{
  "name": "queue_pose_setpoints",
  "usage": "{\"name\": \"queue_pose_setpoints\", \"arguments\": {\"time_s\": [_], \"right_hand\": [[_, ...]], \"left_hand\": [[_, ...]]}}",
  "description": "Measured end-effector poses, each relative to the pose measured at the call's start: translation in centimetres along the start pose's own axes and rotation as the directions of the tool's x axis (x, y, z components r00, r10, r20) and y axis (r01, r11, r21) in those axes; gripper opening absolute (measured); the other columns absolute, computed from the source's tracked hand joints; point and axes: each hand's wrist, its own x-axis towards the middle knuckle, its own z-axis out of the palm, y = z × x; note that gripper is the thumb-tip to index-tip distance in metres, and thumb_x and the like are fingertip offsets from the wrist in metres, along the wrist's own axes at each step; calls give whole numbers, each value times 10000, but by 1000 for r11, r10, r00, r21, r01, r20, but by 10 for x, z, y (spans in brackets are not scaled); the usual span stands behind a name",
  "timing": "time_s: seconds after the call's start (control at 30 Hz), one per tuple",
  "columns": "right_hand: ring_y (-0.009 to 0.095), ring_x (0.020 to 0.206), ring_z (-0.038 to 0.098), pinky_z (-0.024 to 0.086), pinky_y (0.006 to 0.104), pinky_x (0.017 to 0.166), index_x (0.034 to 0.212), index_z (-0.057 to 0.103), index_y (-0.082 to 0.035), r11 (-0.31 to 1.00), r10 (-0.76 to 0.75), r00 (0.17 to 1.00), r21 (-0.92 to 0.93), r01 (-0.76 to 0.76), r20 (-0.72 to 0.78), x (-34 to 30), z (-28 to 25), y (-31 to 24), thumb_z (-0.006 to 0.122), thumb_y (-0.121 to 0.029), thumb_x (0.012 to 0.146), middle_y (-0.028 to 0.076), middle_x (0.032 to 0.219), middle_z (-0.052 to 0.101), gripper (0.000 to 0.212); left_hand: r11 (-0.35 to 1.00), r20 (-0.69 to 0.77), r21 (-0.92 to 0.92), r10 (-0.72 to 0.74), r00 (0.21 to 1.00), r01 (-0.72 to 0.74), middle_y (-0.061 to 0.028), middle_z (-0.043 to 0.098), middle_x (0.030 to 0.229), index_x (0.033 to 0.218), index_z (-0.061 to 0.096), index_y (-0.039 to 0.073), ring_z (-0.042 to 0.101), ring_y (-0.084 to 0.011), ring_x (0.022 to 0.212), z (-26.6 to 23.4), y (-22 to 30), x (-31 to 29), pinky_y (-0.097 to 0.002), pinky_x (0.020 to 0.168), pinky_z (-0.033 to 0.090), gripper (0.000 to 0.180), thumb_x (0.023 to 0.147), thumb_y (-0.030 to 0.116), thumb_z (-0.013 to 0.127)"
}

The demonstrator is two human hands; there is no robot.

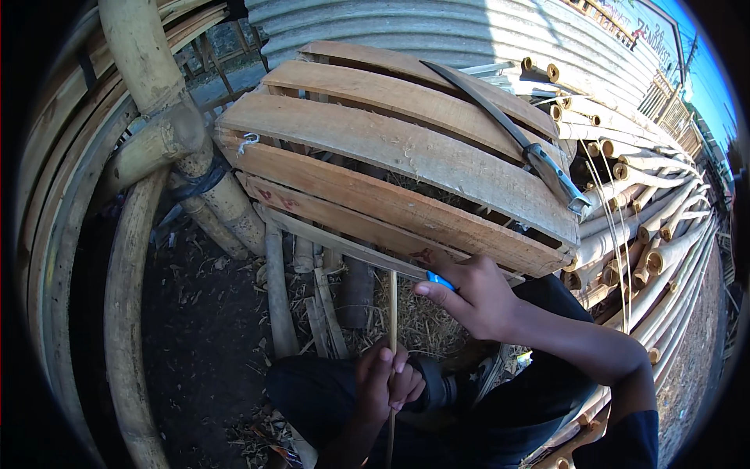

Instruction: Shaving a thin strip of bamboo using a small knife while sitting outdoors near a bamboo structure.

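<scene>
My left hand, low in the middle, is closed around a thin bamboo stick held upright. Above it my right hand grips a knife by its blue handle. The narrow blade points left and lies close to the top of the stick; whether they touch is hard to tell against the crate's lower edge. Just beyond both hands stands a slatted wooden crate. A machete rests on its top, dark blade toward the back, handle toward the right corner.
Cut bamboo poles are piled at the right. A thick bamboo post frame rises on the left. Corrugated sheeting stands behind the crate. Shavings and wood scraps lie on the ground by my bent legs.
</scene>
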Motion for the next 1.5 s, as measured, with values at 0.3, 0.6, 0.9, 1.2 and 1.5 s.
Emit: {"name": "queue_pose_setpoints", "arguments": {"time_s": [0.3, 0.6, 0.9, 1.2, 1.5], "right_hand": [[346, 543, 588, 473, 440, 539, 761, 586, -32, 982, -173, 938, -19, 187, 301, -4, 9, -5, 576, -405, 870, 149, 580, 563, 389], [220, 589, 607, 452, 351, 559, 881, 591, 13, 876, 66, 946, 435, -207, 317, 6, 10, -9, 702, -238, 784, 136, 639, 600, 291], [97, 564, 470, 404, 300, 538, 807, 619, -2, 875, 140, 984, 452, -175, 109, 15, -5, 0, 729, -194, 795, 46, 623, 546, 222], [352, 492, 581, 479, 400, 513, 719, 599, 14, 999, 49, 987, -26, -46, 152, 3, -4, 10, 480, -499, 923, 148, 479, 518, 565], [307, 405, 554, 473, 392, 437, 625, 599, -35, 970, -34, 999, -242, 31, -9, 6, -10, 12, 488, -538, 898, 117, 435, 500, 583]], "left_hand": [[998, -112, 49, -21, 994, 26, 14, 296, 389, 892, 435, 79, 217, -67, 284, -1, -2, 7, -216, 311, 197, 349, 1022, 357, 269], [981, -202, 194, 67, 977, -27, 7, 339, 455, 957, 463, 28, 281, -58, 324, -2, -9, 15, -206, 331, 247, 287, 1019, 274, 329], [990, 48, 40, -139, 989, 137, -18, 430, 536, 907, 487, 27, 403, -80, 405, -13, -9, 18, -222, 413, 342, 300, 994, 300, 398], [961, -17, -160, -230, 973, 225, 36, 331, 515, 882, 487, 49, 291, -44, 398, -18, -3, 17, -199, 383, 238, 285, 1006, 282, 379], [996, -98, 25, -77, 992, 80, 41, 322, 513, 851, 471, 57, 251, -29, 376, -2, -4, 11, -198, 363, 206, 266, 1009, 248, 375]]}}
